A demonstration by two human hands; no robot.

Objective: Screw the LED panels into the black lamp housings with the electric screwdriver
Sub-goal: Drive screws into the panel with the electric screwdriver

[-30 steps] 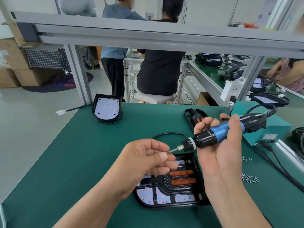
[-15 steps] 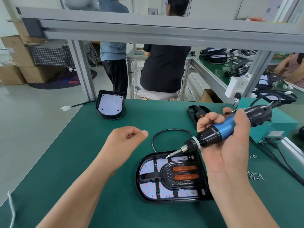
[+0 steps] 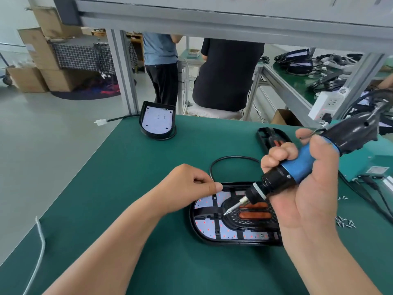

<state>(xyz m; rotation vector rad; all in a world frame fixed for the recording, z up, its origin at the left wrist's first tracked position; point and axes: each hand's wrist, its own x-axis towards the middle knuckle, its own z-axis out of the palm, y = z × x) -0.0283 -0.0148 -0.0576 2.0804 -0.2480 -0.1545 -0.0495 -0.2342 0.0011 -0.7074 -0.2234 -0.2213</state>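
Me: Down since half a second back: the electric screwdriver (image 3: 297, 167). Its bit is now over the lamp housing's (image 3: 192, 222) inner rib, no longer off the 12 o'clock rim. Left hand (image 3: 187, 186) slid to the 10 o'clock edge.

Desk: Grips?

Me: Right hand (image 3: 308, 201) wrapped round the blue barrel. Left curled, thumb on forefinger, nothing seen in it.

Desk: Housing?

Me: Flat on the green mat (image 3: 127, 188), LED panel (image 3: 205, 226) seated inside. Tool axis runs 2 to 8 o'clock, tip at 8. I judge the screw hole sits just under it, right hand nearer. Can't tell if a screw is on the tip.
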